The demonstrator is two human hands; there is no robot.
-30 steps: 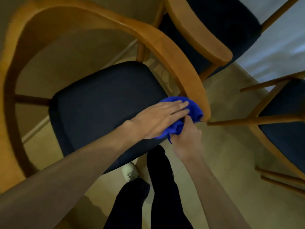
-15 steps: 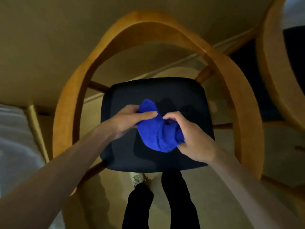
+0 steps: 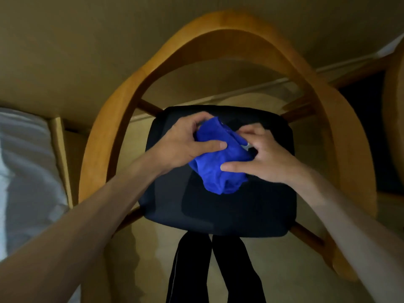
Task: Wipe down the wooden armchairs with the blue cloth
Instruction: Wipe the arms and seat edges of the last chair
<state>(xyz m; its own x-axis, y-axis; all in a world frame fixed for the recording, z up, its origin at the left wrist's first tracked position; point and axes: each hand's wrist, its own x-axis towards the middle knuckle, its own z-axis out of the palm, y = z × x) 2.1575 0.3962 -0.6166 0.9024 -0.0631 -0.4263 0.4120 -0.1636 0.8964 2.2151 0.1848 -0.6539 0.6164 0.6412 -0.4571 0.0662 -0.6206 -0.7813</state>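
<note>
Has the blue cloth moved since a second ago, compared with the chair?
Yes. The blue cloth has left the end of the right armrest and is now held by both hands over the middle of the dark seat.

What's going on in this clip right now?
A person stands over a wooden armchair holding a bunched blue cloth in both hands above its dark seat cushion. The left hand and right hand each pinch the cloth, apparently refolding it. It is not on the wood at this moment. Part of a second chair shows at right.
</note>
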